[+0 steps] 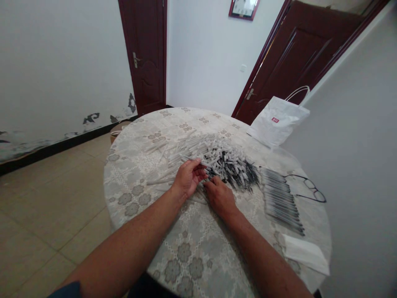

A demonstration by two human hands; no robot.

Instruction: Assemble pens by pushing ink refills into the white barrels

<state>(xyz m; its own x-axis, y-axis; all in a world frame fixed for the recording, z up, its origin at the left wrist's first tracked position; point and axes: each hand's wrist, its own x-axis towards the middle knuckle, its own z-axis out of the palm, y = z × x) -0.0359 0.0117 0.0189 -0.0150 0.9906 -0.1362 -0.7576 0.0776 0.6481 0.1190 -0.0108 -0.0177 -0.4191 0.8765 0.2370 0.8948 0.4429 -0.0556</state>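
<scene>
My left hand (pixel 188 177) is at the near side of a heap of pen parts, its thumb and forefinger pinched on a thin pale pen barrel. Close beside it, my right hand (pixel 221 196) has its fingers curled down at the heap's front edge. What those fingers hold is hidden. Translucent pen barrels (pixel 192 145) spread across the left part of the heap. To the right lie small white pieces (pixel 221 148) mixed with thin black-and-white pen parts (pixel 242 171). A neat row of pens (pixel 281 198) lies farther right.
The round table (pixel 186 256) has a patterned cloth. Black-framed glasses (pixel 316 194) lie past the pen row, and a folded white paper (pixel 305 253) rests near the right edge. A white bag (pixel 279 120) stands at the back right, near the wall.
</scene>
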